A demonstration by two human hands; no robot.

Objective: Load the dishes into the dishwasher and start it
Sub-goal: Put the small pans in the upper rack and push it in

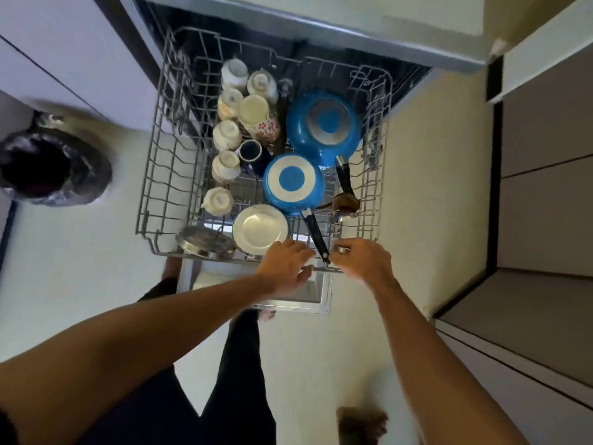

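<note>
The dishwasher's lower rack point(150, 194) is pulled out over the open door point(308, 297). It holds several white cups point(227, 134), a dark blue cup point(252, 152), a floral tumbler point(261, 118), two upturned blue pans point(324, 123) point(293, 181), a white plate point(260, 228) and a steel lid point(205, 242). My left hand point(284, 264) lies over the rack's front rim with its thumb below it, left of the near pan's black handle point(316, 236). To the right of that handle, my right hand point(361, 260), wearing a ring, curls over the same rim.
A bin lined with a black bag point(48, 168) stands on the floor at the left. Cabinets point(539, 194) run along the right side. A small brown furry animal point(361, 425) is on the floor near my legs. Pale floor lies on both sides of the rack.
</note>
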